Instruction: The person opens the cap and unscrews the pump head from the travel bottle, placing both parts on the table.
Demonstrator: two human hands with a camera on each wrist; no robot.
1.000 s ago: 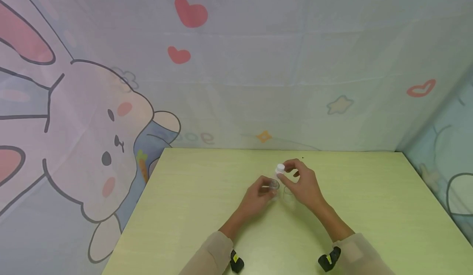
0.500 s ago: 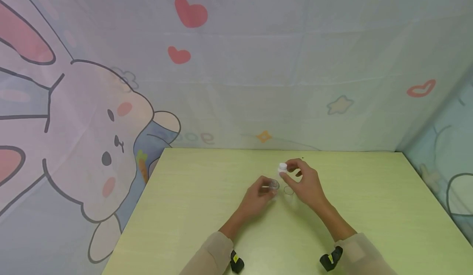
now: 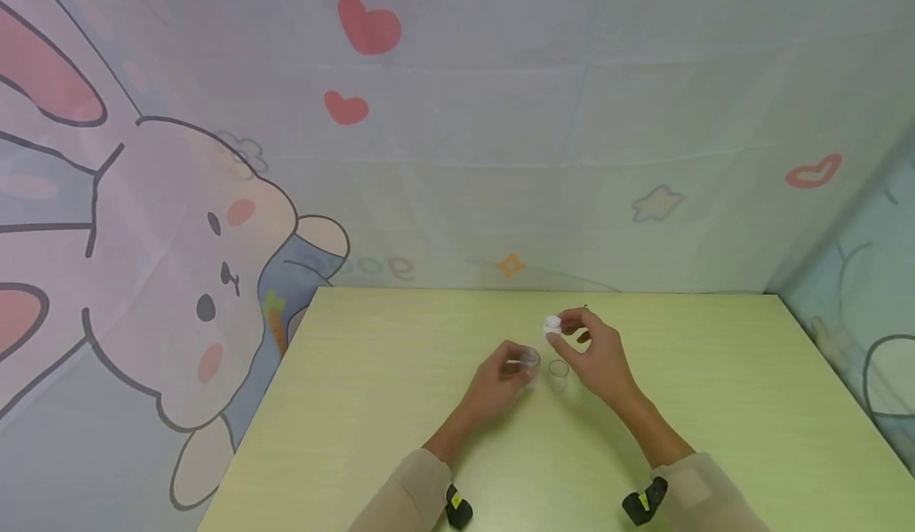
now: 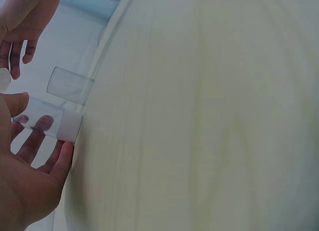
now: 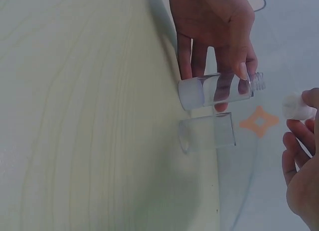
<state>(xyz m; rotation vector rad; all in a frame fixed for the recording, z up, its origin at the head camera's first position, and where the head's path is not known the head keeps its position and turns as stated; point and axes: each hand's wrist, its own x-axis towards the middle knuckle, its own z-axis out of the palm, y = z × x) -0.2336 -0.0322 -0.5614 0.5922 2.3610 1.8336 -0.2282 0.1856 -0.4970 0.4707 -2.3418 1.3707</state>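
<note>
My left hand grips a clear bottle standing upright on the table. Its threaded neck is bare, and the bottom part looks white. Thumb and fingers wrap round its sides in both wrist views. Between the fingertips of my right hand is a small white cap, held in the air up and to the right of the bottle's neck, apart from it. Just right of the bottle in the head view, a clear open cylinder stands on the table, touched by neither hand.
The pale yellow-green table reaches back to a hanging cloth printed with a rabbit and hearts. A black wrist device is on the left sleeve, and another black device on the right one.
My right hand has drifted a little to the right with the white cap, away from the bottle, leaving more of the clear cylinder in sight. The left hand and bottle stay put.
</note>
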